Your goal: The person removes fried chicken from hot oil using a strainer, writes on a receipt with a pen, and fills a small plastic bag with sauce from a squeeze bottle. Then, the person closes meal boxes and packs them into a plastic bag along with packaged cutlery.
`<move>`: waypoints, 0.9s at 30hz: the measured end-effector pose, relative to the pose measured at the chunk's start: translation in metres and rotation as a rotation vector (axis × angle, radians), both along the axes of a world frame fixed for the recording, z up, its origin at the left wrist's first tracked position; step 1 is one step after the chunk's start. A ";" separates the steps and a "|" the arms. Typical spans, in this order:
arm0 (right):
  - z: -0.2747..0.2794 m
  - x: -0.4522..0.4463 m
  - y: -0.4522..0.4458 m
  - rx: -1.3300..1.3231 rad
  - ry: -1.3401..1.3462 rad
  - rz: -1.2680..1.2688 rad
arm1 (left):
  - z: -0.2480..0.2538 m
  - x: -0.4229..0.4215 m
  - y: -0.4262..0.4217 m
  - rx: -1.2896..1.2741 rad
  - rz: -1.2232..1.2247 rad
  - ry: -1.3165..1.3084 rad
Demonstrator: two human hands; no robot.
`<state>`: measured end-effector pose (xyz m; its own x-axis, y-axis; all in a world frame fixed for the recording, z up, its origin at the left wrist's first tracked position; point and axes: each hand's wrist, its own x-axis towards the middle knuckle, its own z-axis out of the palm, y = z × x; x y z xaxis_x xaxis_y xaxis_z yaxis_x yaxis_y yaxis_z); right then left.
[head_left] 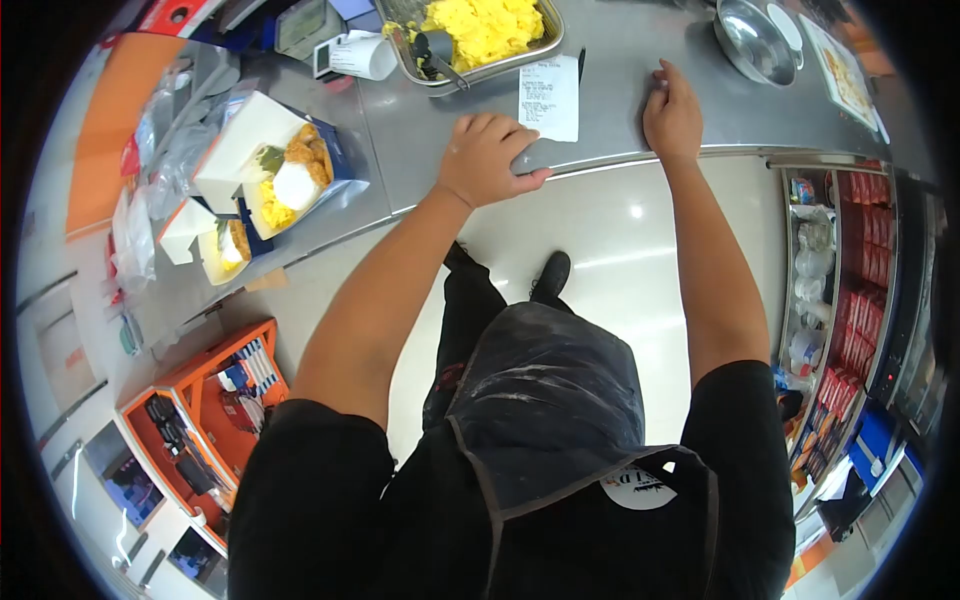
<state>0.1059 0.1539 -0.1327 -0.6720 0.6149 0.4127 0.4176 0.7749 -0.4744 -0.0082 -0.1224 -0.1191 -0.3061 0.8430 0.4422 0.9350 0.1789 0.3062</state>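
Cntr (615, 125) is smooth grey brushed metal w/ a straight front edge; white slip (552, 108) on it is thin flat paper, rectangular, rows of small dark print; black pen (582, 64), slim & straight, lies just beside slip's R edge; metal pan (508, 67) beyond: shiny rolled rim, rounded corners; yellow egg-like food (490, 25) inside, soft & lumpy; dark scoop (437, 50) rests at pan's near L corner; steel bowl (752, 42) far R, round, polished, tilted-looking in this lens; off L, large box (232, 148) & small box (190, 230), folded card, white inside, blue outside, flaps open; large one has smooth white mound (296, 187) next to rough golden crumbed pieces (305, 150); apron (550, 390) dark, creased, pale smears.

L hand (492, 158) at cntr edge, back up, fingers loosely bent & slightly spread, thumb out apart toward R; index tip at slip's lower L corner, slip running away past it; can't tell if they touch; R hand (673, 115) near cntr edge too, thumb side up, fingers mostly together, curled inward; can't tell what's inside the curl; slip & pen lie btwn the hands, pen nearer R hand than L hand.
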 end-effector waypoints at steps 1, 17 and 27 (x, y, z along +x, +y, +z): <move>0.000 -0.001 0.001 0.008 0.019 0.003 | 0.007 0.005 -0.001 0.008 0.003 0.019; -0.179 0.454 -0.183 -0.616 -0.983 -0.255 | -0.035 0.205 -0.519 -0.808 1.518 -0.642; -0.057 0.176 -0.230 -0.515 -0.303 -0.058 | -0.003 -0.015 -0.365 0.345 0.888 -0.759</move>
